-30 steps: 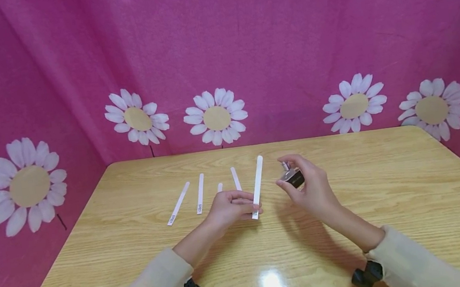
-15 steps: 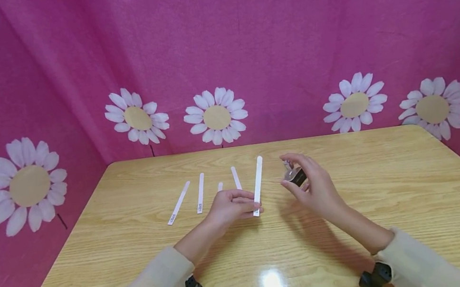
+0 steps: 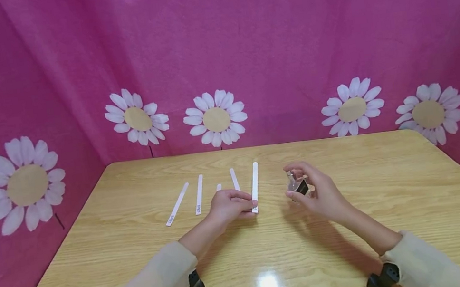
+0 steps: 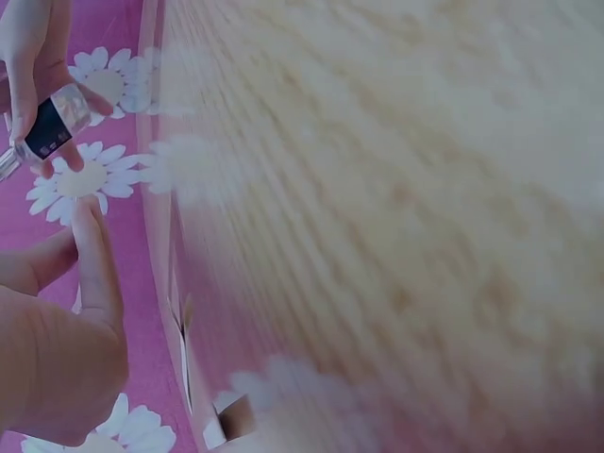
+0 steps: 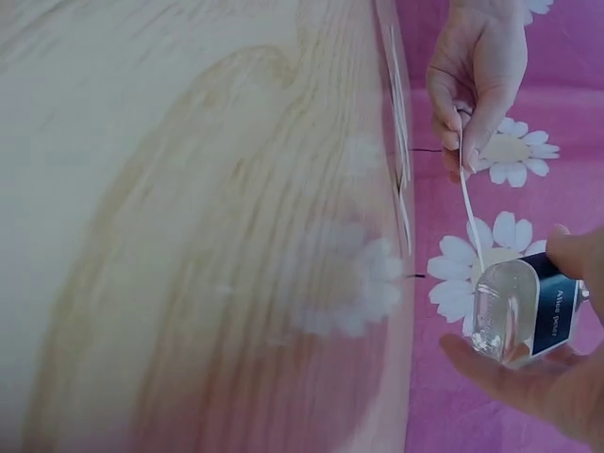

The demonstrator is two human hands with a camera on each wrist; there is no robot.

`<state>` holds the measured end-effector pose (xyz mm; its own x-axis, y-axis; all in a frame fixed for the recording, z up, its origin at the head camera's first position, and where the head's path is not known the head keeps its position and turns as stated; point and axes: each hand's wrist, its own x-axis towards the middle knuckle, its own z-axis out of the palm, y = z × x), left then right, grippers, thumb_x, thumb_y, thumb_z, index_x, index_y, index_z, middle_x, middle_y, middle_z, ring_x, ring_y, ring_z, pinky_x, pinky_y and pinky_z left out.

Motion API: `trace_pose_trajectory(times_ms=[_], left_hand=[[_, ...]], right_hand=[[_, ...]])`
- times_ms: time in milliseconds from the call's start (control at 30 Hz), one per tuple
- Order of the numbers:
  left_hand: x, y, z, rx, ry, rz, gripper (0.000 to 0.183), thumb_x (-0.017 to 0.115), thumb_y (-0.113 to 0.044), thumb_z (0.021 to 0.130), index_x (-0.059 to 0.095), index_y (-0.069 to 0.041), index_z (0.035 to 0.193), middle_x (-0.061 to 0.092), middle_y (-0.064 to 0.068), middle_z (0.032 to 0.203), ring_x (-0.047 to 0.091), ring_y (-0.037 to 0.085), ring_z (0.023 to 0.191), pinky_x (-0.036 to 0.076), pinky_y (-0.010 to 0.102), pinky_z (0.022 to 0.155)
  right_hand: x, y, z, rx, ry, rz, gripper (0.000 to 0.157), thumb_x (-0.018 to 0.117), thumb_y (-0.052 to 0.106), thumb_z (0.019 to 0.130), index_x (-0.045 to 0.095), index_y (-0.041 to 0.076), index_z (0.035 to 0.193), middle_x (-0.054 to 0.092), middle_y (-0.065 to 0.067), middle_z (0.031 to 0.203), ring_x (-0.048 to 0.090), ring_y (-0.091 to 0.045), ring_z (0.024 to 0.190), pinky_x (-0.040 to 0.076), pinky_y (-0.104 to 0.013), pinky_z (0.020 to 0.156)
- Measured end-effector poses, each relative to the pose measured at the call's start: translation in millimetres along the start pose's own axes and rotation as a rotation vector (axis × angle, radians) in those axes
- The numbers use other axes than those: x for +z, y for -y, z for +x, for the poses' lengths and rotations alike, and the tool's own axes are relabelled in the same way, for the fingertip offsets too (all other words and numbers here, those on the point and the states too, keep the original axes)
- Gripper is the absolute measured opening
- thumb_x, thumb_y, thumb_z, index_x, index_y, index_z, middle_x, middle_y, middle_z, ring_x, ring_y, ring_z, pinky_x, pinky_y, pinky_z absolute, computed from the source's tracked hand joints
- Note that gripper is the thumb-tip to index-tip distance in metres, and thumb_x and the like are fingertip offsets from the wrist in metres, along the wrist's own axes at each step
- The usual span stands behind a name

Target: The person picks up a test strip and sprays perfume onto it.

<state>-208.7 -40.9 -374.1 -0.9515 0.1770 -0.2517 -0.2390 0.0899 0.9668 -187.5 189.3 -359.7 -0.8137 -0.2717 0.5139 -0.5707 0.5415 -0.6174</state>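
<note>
My left hand [image 3: 231,206] pinches the lower, printed end of a white paper test strip [image 3: 254,183], which points up and away above the table. Its thin edge shows in the right wrist view, where the strip [image 5: 469,208] extends from the fingertips. To the right, my right hand [image 3: 324,196] grips a small clear glass perfume bottle [image 3: 298,186] with a dark label. Its forefinger lies at the bottle's top and the thumb is lower down. A gap separates bottle and strip in the head view. The label [image 5: 557,307] faces the right wrist camera.
Several more white strips lie on the wooden table [image 3: 141,259], among them a slanted strip [image 3: 177,204] and a straighter strip [image 3: 199,195] at the left. Two are partly hidden behind my left hand. A pink curtain [image 3: 270,52] with daisies stands behind the table.
The bottle has moved slightly right, lower and away from the strip in my right hand. The held strip has dipped a little and shifted slightly left. The strips on the table stay put.
</note>
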Motion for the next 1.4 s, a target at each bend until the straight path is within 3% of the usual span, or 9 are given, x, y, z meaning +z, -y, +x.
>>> trace_pose_trajectory(times_ms=[133,233,433,533,667,800,967,1133,1400], left_hand=[[0.1,-0.1,4.1,-0.013,-0.013,0.006,0.021,0.070,0.001,0.083,0.066,0.010,0.101,0.074,0.021,0.092,0.066,0.006,0.058,0.061,0.028,0.069],[0.8,0.8,7.4,-0.023,-0.020,0.010,0.022,0.070,0.001,0.083,0.066,0.011,0.102,0.073,0.023,0.094,0.068,0.008,0.060,0.061,0.028,0.070],[4.0,2.4,11.3,-0.028,-0.018,0.014,0.019,0.070,0.003,0.082,0.066,0.012,0.098,0.072,0.017,0.086,0.069,0.009,0.059,0.061,0.027,0.069],[4.8,1.2,11.1,-0.040,-0.016,0.009,0.018,0.069,0.005,0.082,0.065,0.013,0.098,0.071,0.015,0.083,0.070,0.011,0.059,0.061,0.028,0.069],[4.1,1.2,11.5,-0.066,-0.011,0.032,0.019,0.068,0.007,0.082,0.064,0.013,0.099,0.069,0.014,0.082,0.071,0.013,0.063,0.061,0.027,0.070],[3.4,2.7,12.6,-0.087,-0.010,0.067,0.018,0.069,0.007,0.081,0.066,0.012,0.098,0.068,0.012,0.081,0.071,0.012,0.063,0.061,0.026,0.070],[4.2,4.4,13.3,-0.088,-0.019,0.087,0.017,0.071,0.006,0.080,0.067,0.011,0.096,0.071,0.015,0.082,0.070,0.011,0.060,0.061,0.026,0.068],[5.4,4.4,12.5,-0.086,-0.036,0.091,0.017,0.072,0.005,0.079,0.067,0.011,0.095,0.072,0.016,0.082,0.071,0.012,0.059,0.061,0.027,0.067],[6.5,5.9,12.5,-0.048,-0.037,0.111,0.015,0.072,0.005,0.079,0.065,0.011,0.091,0.072,0.022,0.084,0.070,0.012,0.056,0.061,0.026,0.065]], right_hand=[[-1.2,-3.8,-0.4,0.021,0.034,0.009,0.049,0.074,0.002,0.081,0.055,0.010,0.125,0.064,-0.019,0.113,0.062,-0.029,0.098,0.046,-0.018,0.041],[-2.0,-6.5,-0.3,0.030,0.034,0.011,0.049,0.074,0.001,0.080,0.054,0.009,0.125,0.064,-0.021,0.113,0.064,-0.030,0.094,0.048,-0.019,0.042],[-4.9,-14.7,-0.4,0.074,-0.033,-0.009,0.052,0.076,0.000,0.078,0.054,0.010,0.124,0.066,-0.021,0.110,0.062,-0.006,0.081,0.047,-0.019,0.045],[-6.5,-18.1,-0.4,0.082,-0.070,-0.014,0.051,0.076,0.001,0.078,0.055,0.008,0.124,0.067,-0.020,0.109,0.059,0.003,0.082,0.050,-0.012,0.058],[-8.4,-21.5,-1.0,0.058,-0.094,0.015,0.051,0.077,0.001,0.078,0.055,0.007,0.124,0.069,-0.019,0.107,0.060,0.003,0.085,0.051,-0.008,0.075],[-11.1,-25.1,-2.0,0.064,-0.086,0.029,0.052,0.077,0.003,0.078,0.055,0.008,0.125,0.070,-0.017,0.106,0.061,0.001,0.081,0.053,-0.012,0.074],[-14.5,-28.5,-3.2,0.154,-0.052,0.051,0.051,0.076,0.002,0.079,0.053,0.008,0.124,0.069,-0.017,0.109,0.057,0.008,0.091,0.054,-0.017,0.078],[-16.9,-29.2,-5.1,0.239,-0.001,0.114,0.049,0.072,-0.003,0.081,0.047,0.003,0.122,0.064,-0.025,0.118,0.055,0.014,0.096,0.056,-0.032,0.082],[-20.0,-36.9,-9.2,0.292,0.029,0.109,0.049,0.071,-0.006,0.080,0.044,0.002,0.120,0.064,-0.028,0.116,0.062,0.001,0.100,0.056,-0.032,0.082]])
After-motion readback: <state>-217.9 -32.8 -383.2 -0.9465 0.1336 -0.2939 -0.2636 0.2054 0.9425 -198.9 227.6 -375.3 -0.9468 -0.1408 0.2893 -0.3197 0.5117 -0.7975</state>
